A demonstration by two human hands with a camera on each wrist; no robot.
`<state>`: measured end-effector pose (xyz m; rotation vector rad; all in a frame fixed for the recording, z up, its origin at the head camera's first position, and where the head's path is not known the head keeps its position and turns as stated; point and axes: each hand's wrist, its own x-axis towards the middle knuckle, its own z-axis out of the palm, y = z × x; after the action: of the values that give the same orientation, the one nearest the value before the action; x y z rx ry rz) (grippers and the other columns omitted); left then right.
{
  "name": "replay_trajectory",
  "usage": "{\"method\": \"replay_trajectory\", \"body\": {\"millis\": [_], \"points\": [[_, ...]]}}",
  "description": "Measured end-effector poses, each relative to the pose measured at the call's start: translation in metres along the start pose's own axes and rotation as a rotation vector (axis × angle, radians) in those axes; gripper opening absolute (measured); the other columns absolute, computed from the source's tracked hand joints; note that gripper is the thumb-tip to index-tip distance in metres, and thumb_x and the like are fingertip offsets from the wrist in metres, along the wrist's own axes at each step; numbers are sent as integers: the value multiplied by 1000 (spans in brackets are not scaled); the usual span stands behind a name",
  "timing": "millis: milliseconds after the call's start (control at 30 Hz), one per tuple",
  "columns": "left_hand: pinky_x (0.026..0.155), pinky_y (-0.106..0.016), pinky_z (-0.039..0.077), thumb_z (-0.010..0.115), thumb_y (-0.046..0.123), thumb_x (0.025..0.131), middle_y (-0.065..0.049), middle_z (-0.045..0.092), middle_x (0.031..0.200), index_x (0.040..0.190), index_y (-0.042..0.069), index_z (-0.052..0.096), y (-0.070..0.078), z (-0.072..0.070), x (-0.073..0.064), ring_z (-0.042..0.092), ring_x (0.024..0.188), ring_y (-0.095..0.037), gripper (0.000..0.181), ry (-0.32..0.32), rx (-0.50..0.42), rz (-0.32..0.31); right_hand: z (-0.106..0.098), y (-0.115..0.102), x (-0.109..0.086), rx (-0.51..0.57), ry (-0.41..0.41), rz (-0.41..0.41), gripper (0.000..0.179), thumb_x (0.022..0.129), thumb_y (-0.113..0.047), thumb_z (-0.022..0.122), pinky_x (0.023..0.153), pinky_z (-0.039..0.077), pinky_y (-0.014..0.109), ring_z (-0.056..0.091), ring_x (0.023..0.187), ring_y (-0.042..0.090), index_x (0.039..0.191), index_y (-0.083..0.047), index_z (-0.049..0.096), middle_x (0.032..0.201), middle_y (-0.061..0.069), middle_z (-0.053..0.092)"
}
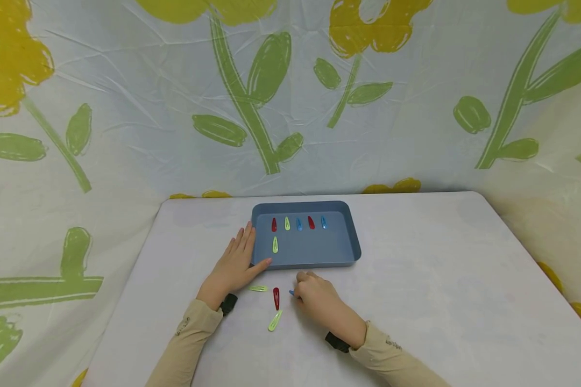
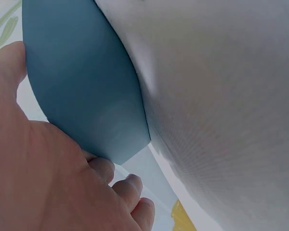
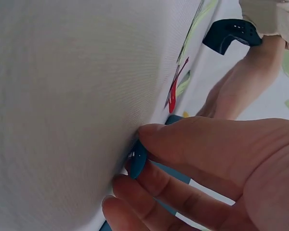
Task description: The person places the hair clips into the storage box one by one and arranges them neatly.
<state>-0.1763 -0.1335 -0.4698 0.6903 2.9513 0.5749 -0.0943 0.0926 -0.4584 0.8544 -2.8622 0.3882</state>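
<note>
A blue snap hair clip (image 3: 137,160) is pinched between the thumb and fingers of my right hand (image 1: 321,302), low over the table in front of the tray. Only its tip pokes out in the head view. My left hand (image 1: 233,267) rests along the left side of the blue-grey tray (image 1: 314,258), fingers extended, thumb at the front rim. Inside the tray, red, green and blue clips form a back row, with one green clip (image 1: 275,245) below its left end. Between my hands lie a red clip (image 1: 276,299) and two green clips, one of them nearer me (image 1: 275,321).
The white table (image 1: 431,279) runs out to both sides of the tray. Behind its back edge hangs a flower-printed cloth (image 1: 164,107). Each wrist carries a black band (image 1: 337,342).
</note>
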Motion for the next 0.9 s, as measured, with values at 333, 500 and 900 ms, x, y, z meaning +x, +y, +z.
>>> {"method": "replay_trajectory", "body": {"millis": [333,500,900], "points": [[120,-54,12,49,62,97,-17,-1,165,157,-4,9,-1,1,1,7,151,-37,98,4,1,1,2,1,3,-10,45,-25,23,79,2,79,45,40,22,49,55,11,60,-7,71,61,-1,48],[120,-54,12,49,61,97,-17,-1,165,157,-5,9,-1,1,0,7,150,-38,97,3,-1,1,2,4,9,34,76,-17,28,77,7,75,44,32,20,41,50,8,56,-9,66,58,-2,45],[120,-53,11,49,61,97,-17,-2,165,157,-4,8,-2,1,1,6,151,-38,97,-12,2,-6,-25,16,39,252,68,12,20,71,10,67,49,35,20,42,57,7,64,-8,72,63,-1,54]]}}
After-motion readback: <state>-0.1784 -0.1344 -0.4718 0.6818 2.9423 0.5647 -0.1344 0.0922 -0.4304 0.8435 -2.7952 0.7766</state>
